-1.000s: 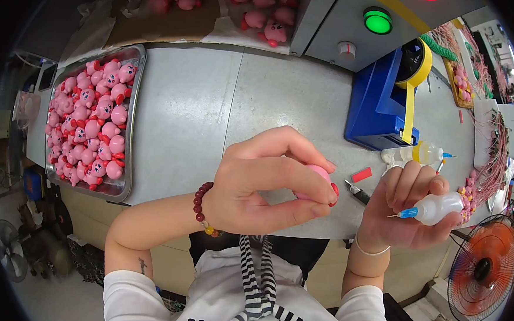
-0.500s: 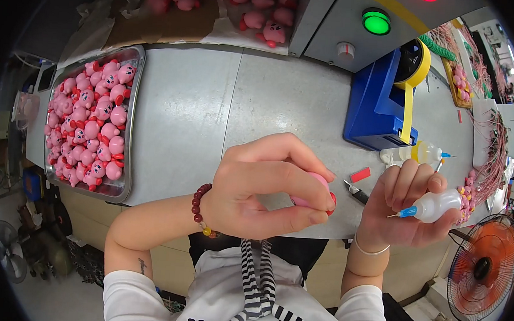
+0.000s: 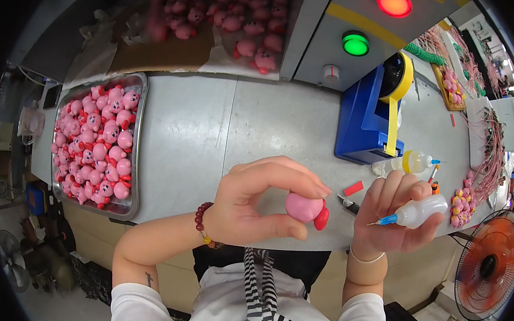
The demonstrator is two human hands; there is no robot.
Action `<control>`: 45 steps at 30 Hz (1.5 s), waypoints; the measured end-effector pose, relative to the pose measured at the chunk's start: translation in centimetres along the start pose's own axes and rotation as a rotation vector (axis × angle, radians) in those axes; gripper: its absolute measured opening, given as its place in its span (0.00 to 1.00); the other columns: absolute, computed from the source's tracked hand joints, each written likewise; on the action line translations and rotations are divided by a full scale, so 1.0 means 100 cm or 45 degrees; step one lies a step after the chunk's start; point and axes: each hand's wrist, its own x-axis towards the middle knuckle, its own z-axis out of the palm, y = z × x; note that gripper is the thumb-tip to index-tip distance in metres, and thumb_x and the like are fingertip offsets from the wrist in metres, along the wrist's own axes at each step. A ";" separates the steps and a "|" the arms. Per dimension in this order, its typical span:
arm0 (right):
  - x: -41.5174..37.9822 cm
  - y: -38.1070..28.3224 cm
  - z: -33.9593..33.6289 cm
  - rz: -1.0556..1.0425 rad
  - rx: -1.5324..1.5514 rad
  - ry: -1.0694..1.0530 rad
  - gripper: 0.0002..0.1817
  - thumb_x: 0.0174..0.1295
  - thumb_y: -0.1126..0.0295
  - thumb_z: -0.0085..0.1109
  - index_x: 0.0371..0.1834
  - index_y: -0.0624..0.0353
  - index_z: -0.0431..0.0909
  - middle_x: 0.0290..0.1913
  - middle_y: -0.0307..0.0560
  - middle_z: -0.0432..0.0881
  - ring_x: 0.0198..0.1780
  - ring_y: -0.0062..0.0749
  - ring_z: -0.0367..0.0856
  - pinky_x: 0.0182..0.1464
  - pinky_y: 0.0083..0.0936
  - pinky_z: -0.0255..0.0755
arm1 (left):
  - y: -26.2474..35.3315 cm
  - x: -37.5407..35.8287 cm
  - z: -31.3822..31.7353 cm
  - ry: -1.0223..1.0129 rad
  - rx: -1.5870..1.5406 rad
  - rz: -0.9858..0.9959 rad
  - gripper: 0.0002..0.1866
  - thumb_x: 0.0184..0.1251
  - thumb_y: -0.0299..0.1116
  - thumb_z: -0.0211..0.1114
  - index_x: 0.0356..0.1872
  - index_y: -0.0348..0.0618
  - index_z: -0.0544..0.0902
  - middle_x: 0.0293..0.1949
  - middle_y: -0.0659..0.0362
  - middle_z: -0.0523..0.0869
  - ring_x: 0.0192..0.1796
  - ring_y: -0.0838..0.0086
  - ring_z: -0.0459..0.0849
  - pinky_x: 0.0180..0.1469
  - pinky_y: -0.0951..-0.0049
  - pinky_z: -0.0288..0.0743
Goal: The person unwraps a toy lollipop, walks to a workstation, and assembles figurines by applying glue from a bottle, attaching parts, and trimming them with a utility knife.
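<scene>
My left hand is closed around a small round pink figurine, gripping it between the thumb and fingers. The figurine's red foot points right, and no face shows on it from here. To the right, my right hand wraps around a translucent squeeze bottle lying across the palm. The bottle's blue needle tip points left toward the figurine, with a gap between them. A craft knife and a red strip lie on the table between my hands.
A metal tray full of pink figurines stands at left. A blue tape dispenser with yellow tape is at back right, near a second needle bottle. More figurines lie inside the machine behind. An orange fan stands at lower right.
The camera view has tilted, so the table sits lower. My left fingers have spread wider and the figurine shows more fully. The bottle in my right hand has shifted slightly left.
</scene>
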 end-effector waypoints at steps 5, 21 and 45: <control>-0.001 0.001 0.007 -0.015 -0.066 0.074 0.25 0.61 0.47 0.43 0.38 0.62 0.73 0.22 0.38 0.66 0.20 0.21 0.60 0.21 0.18 0.53 | 0.003 0.006 -0.010 -0.184 0.308 0.138 0.22 0.47 0.39 0.73 0.41 0.39 0.76 0.43 0.47 0.80 0.39 0.71 0.78 0.40 0.75 0.72; -0.007 -0.003 0.003 -0.017 -0.269 -0.099 0.25 0.61 0.49 0.45 0.40 0.65 0.73 0.22 0.39 0.67 0.22 0.22 0.62 0.22 0.19 0.55 | -0.002 -0.003 -0.007 -0.142 0.455 0.209 0.17 0.48 0.21 0.68 0.40 0.40 0.75 0.41 0.42 0.80 0.39 0.67 0.81 0.37 0.74 0.73; -0.015 -0.010 0.014 -0.192 -0.985 -0.158 0.22 0.53 0.53 0.61 0.31 0.67 0.78 0.22 0.41 0.75 0.22 0.31 0.72 0.23 0.22 0.65 | -0.001 0.002 -0.001 0.047 0.708 0.340 0.18 0.40 0.19 0.70 0.37 0.42 0.79 0.36 0.50 0.84 0.31 0.71 0.82 0.37 0.77 0.73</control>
